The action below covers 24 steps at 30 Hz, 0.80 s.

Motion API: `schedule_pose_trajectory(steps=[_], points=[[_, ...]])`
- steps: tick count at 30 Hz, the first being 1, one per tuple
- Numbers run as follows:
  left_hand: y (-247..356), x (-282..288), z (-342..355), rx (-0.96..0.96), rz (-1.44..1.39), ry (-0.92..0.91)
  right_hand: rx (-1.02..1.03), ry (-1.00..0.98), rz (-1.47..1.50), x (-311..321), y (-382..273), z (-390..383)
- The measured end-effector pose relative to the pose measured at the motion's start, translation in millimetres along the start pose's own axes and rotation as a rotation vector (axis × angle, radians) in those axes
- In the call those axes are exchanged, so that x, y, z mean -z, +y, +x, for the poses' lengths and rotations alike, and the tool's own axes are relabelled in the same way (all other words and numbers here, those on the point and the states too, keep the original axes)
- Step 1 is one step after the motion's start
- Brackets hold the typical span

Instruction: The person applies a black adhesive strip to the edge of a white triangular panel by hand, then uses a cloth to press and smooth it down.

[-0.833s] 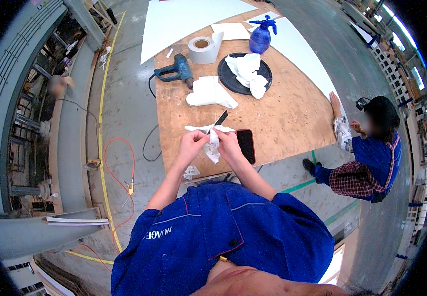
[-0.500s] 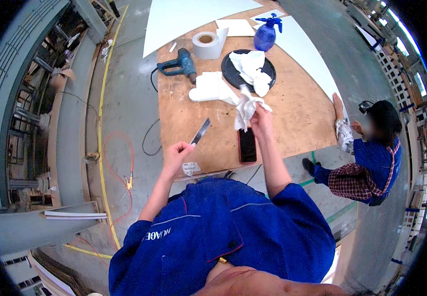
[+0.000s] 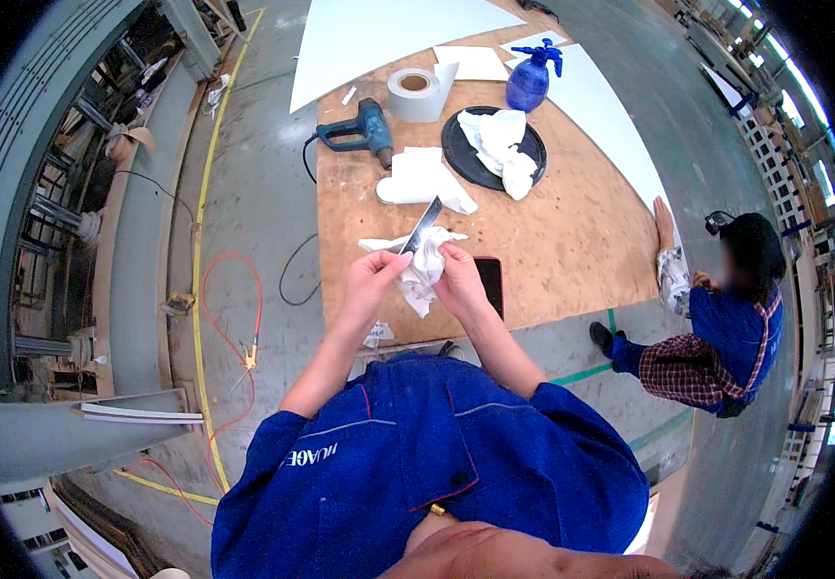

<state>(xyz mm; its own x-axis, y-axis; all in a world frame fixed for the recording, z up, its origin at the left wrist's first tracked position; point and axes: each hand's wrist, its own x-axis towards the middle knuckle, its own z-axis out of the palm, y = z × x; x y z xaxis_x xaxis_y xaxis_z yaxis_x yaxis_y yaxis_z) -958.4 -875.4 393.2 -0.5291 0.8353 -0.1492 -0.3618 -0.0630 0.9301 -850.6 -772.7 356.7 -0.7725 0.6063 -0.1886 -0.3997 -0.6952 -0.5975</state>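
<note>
Close together over the near part of a wooden table [image 3: 572, 251], my two hands work on a white cloth [image 3: 421, 280] and a flat metal blade [image 3: 424, 222]. Pinched in my left hand [image 3: 369, 280], the blade points up and away from me. My right hand [image 3: 460, 280] grips the crumpled cloth, which lies against the blade's lower part. The blade's near end is hidden by fingers and cloth. Just right of my right hand lies a dark phone with a red edge [image 3: 491, 278], partly covered by that hand.
Farther back are a heat gun [image 3: 364, 127], a white roll [image 3: 416, 98], folded white material [image 3: 422, 183], a black round tray [image 3: 461, 162] with a crumpled cloth [image 3: 500, 145], and a blue spray bottle [image 3: 530, 85]. Large white sheets [image 3: 379, 43] lie beyond. A co-worker [image 3: 736, 299] crouches at the right.
My right hand has brought the cloth left and toward me, onto the blade. My left hand has moved inward with the blade, so the hands now meet.
</note>
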Motion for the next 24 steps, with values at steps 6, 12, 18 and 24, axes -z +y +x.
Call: schedule_pose_trajectory(steps=[6,12,18,24], points=[[-12.7,0.0,2.9,-0.06,0.177,-0.039,-0.019,-0.068,-0.072,-5.6,1.4,-8.1],[-15.0,-2.9,-1.6,-0.059,0.269,-0.098,0.02,-0.052,-0.157,-8.3,-6.0,-14.8],[-20.7,-2.8,-3.9,-0.039,0.323,-0.133,0.064,0.06,-0.165,-10.6,-1.2,-20.0],[-8.3,-6.3,-14.7,0.007,0.276,-0.104,0.058,0.048,-0.181,-12.1,-2.2,-23.0]])
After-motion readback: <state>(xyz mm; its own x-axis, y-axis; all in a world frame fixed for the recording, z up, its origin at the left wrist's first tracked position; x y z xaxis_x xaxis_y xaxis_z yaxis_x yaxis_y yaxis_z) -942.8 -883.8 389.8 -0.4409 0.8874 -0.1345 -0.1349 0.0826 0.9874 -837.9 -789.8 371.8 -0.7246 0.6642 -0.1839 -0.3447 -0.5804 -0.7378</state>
